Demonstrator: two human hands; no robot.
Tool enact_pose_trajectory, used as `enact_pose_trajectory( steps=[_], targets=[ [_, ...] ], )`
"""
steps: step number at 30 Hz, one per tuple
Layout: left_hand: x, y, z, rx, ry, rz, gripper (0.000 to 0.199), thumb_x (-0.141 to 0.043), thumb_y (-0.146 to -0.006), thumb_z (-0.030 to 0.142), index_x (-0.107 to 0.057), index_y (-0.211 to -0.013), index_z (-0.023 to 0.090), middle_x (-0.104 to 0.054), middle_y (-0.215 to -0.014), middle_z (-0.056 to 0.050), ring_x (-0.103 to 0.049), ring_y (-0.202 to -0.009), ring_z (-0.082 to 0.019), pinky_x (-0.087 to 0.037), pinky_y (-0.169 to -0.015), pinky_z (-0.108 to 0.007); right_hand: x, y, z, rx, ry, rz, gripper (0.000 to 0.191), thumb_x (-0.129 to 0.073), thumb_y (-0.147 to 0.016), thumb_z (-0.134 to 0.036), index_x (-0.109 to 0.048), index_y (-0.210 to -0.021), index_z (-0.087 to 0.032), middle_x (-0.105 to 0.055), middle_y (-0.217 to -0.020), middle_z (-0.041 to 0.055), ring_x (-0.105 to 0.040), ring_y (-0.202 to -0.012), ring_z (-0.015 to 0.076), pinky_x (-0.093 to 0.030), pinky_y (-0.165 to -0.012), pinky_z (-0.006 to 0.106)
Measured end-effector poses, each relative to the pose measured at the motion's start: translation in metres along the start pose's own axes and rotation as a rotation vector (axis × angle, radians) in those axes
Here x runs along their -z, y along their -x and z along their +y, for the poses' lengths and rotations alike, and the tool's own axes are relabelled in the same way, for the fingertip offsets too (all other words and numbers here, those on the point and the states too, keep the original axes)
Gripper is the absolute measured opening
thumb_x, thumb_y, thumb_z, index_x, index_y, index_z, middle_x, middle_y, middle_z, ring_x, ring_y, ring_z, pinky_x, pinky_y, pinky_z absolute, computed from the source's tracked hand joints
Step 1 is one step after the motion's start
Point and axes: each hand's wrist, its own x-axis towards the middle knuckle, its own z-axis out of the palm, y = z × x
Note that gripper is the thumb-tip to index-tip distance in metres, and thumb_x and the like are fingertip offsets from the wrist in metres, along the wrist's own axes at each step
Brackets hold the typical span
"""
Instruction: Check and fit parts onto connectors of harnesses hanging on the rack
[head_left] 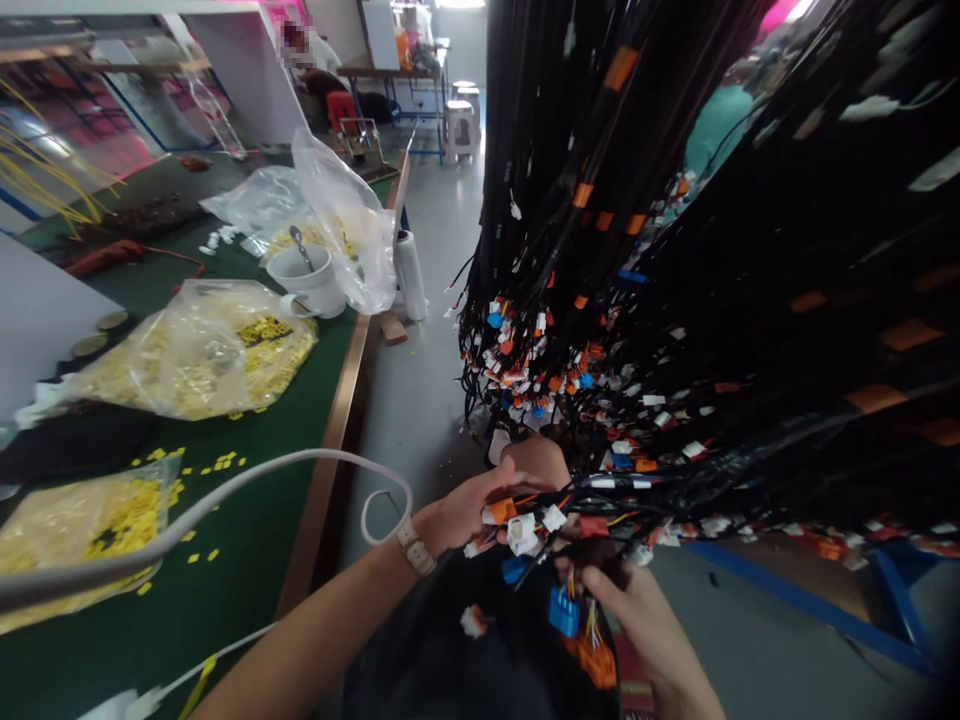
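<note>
My left hand (469, 505), a pale watch on its wrist, is closed around the connector end of a black wire harness (611, 483). Its thumb lies along the top, while the other fingers are partly hidden beneath white and orange plugs. Lower right, my right hand (634, 605) is closed on thin wires of the same bundle, thumb on the near side. Below that thumb hang a blue connector (564, 612) and an orange connector (596, 662). A white connector (521, 534) sticks out beside my left fingers.
Many black harnesses (540, 200) hang in front and to the right, with coloured plugs at their ends. On the left, a green-topped bench (300, 400) carries bags of small yellow pieces (202, 350) and a white mug (319, 285). A grey cable (247, 470) arcs near my left forearm.
</note>
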Motion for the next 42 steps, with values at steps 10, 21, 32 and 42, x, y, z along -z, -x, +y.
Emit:
enact_pose_trajectory(
  steps=[10,21,32,42],
  targets=[
    [0.005,0.003,0.003,0.083,0.280,-0.130,0.059,-0.028,-0.088,0.060,-0.055,-0.123,0.021,-0.063,-0.098,-0.010,-0.055,-0.059,-0.012,-0.040,-0.047,-0.023,-0.032,-0.037,-0.006,0.107,-0.433,0.426,0.026,-0.075,-0.065,-0.040,-0.065,-0.078,-0.020,-0.068,-0.072,0.0015,-0.059,-0.062,0.0152,-0.048,-0.059,0.026],
    [-0.009,0.014,0.018,0.084,0.578,-0.232,0.080,-0.012,-0.080,0.073,-0.030,-0.141,0.025,-0.057,-0.120,-0.015,-0.062,-0.087,-0.025,-0.046,-0.057,-0.033,-0.014,-0.062,-0.009,0.029,-0.557,0.377,0.025,-0.075,-0.062,-0.034,-0.063,-0.079,-0.019,-0.063,-0.063,-0.0031,-0.051,-0.049,0.0124,-0.045,-0.056,0.029],
    [-0.017,0.014,0.019,0.052,0.691,-0.279,0.084,-0.026,-0.076,0.077,-0.032,-0.141,0.024,-0.055,-0.123,-0.016,-0.059,-0.099,-0.029,-0.045,-0.075,-0.039,-0.010,-0.067,-0.003,0.062,-0.510,0.465,0.031,-0.082,-0.050,-0.033,-0.057,-0.061,-0.018,-0.059,-0.055,-0.0044,-0.052,-0.049,0.0110,-0.044,-0.051,0.024],
    [-0.017,0.004,0.015,0.000,-0.137,0.050,0.053,-0.042,-0.089,0.047,-0.039,-0.135,0.022,-0.039,-0.142,-0.009,-0.037,-0.130,-0.024,-0.029,-0.108,-0.043,-0.016,-0.059,0.021,0.196,-0.193,0.504,0.028,-0.068,-0.070,-0.047,-0.058,-0.071,-0.021,-0.058,-0.054,-0.0032,-0.052,-0.051,0.0145,-0.044,-0.054,0.027]
  ],
)
